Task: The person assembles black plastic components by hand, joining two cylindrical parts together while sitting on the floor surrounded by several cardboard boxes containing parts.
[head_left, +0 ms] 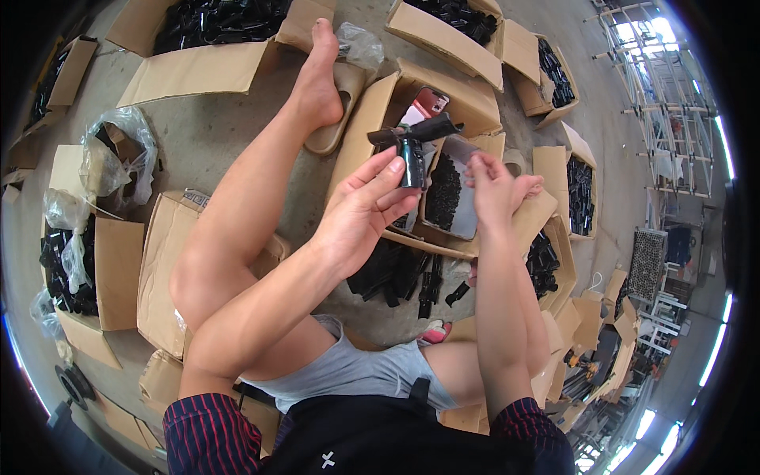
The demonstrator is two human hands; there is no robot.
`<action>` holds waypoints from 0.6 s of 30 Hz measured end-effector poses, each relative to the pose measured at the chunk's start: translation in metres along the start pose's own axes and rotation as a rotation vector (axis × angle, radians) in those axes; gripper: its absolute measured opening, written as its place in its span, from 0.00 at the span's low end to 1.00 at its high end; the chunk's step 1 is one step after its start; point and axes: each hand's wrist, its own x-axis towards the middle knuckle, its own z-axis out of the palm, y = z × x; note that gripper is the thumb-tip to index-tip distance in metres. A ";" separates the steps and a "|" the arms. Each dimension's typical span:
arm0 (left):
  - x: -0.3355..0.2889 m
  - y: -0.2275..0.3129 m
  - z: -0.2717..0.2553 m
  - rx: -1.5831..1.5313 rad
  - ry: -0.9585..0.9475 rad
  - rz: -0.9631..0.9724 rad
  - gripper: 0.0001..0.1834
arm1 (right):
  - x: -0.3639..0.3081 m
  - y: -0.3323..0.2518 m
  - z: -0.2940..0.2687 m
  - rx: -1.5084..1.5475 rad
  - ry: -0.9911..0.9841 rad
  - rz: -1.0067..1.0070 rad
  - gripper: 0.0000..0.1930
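Observation:
My left hand (360,212) is raised over my lap and pinches a black plastic part (412,150), a short cylinder with a flat bar across its top. My right hand (491,186) hovers just to the right of it with the fingers loosely curled, and I cannot see anything in it. Below both hands sits an open cardboard box (475,103) with a bag of small black pieces (445,190) inside. More black parts (396,273) lie in a loose pile on the floor between my legs.
I sit on a concrete floor with my left leg (261,182) stretched forward, the foot on a tan sandal (336,119). Several cardboard boxes of black parts (214,20) ring me. Clear plastic bags (119,150) lie at the left. Metal racks (665,79) stand far right.

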 end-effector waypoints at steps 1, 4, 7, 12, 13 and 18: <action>0.002 0.000 0.001 -0.025 -0.002 0.012 0.19 | 0.008 0.030 -0.005 -0.293 -0.049 -0.037 0.12; -0.001 0.014 -0.002 0.009 -0.025 0.081 0.19 | 0.008 0.080 0.008 -0.780 -0.255 -0.035 0.12; 0.001 0.022 -0.005 -0.017 0.021 0.150 0.20 | 0.004 0.098 0.028 -0.788 -0.275 0.077 0.10; 0.004 0.031 -0.003 -0.025 0.030 0.205 0.21 | 0.006 0.118 0.032 -0.783 -0.183 0.070 0.09; 0.004 0.032 -0.004 -0.024 0.026 0.211 0.20 | 0.005 0.120 0.032 -0.769 -0.176 0.073 0.09; 0.003 0.029 -0.012 0.000 0.040 0.245 0.19 | -0.009 0.089 0.037 -0.587 -0.041 0.046 0.08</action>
